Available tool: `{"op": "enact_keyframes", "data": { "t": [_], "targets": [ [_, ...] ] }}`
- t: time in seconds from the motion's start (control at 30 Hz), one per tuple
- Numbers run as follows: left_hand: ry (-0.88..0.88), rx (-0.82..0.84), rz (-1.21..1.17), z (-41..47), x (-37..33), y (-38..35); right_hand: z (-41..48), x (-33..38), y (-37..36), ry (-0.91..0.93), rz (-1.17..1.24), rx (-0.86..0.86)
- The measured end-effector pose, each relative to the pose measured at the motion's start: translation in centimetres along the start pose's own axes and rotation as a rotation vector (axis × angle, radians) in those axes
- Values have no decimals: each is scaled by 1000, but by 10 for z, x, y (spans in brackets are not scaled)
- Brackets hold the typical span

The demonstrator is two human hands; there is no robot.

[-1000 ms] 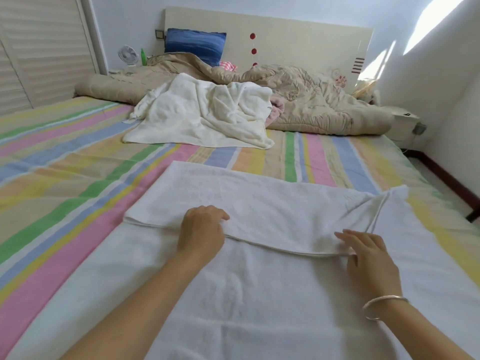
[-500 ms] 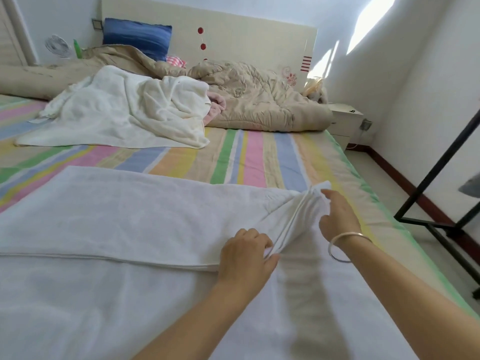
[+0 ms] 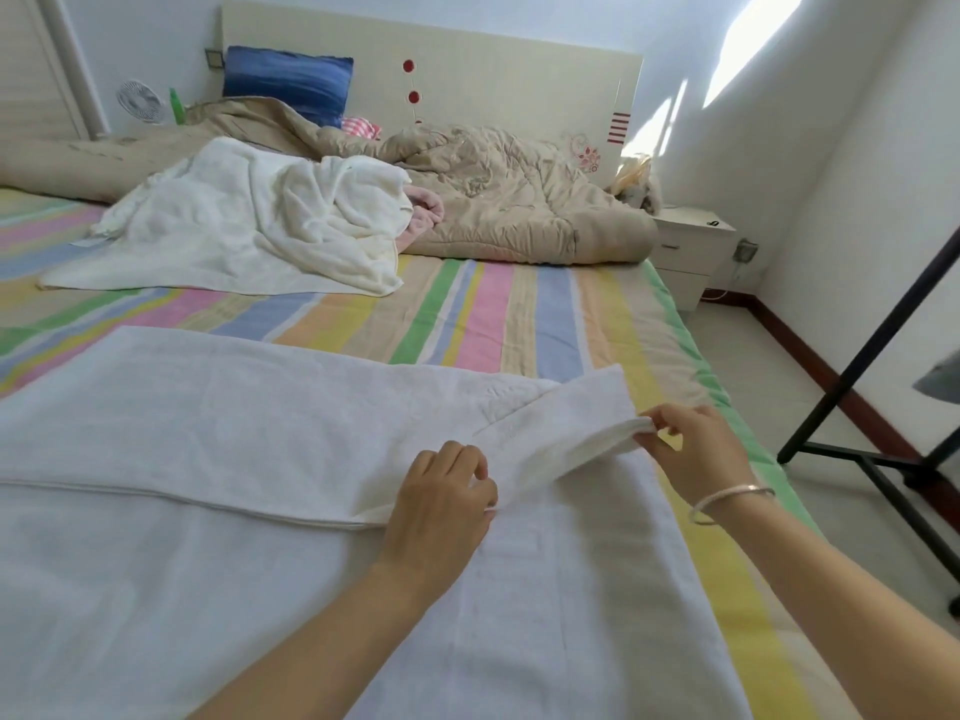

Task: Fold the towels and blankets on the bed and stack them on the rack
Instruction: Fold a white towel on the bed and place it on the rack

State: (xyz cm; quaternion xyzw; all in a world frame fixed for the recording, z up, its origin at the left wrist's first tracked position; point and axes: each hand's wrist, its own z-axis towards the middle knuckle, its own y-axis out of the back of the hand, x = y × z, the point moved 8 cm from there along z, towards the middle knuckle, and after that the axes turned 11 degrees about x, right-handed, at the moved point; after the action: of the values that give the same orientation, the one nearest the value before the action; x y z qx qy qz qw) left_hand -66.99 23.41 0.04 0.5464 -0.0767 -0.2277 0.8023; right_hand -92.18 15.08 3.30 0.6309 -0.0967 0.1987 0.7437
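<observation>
Your towel is plain white, on a sheet striped pink, green, yellow and blue. Up top you've got a cream blanket, beige comforter, blue pillow, red-dotted headboard.

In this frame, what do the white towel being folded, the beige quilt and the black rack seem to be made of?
White towel: probably cotton terry, matte; nubby pile, soft thick fold. Beige quilt: padded fabric, slight sheen; puffy stitched creases, fibre unclear. Black rack: likely painted metal tube; thin, straight, rigid bars.
</observation>
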Motion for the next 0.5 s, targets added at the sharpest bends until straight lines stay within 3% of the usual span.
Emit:
{"op": "enact_keyframes", "data": {
  "t": [0.17,0.3,0.5],
  "targets": [
    [-75,-78,-36,-15,-21,13,-79,-9,34,114,89,19],
    [-66,-22,-58,-33,-34,12,-126,-18,12,198,159,117],
    [-33,48,-24,-41,-38,4,-148,-33,-19,108,160,63]
  ]
}}
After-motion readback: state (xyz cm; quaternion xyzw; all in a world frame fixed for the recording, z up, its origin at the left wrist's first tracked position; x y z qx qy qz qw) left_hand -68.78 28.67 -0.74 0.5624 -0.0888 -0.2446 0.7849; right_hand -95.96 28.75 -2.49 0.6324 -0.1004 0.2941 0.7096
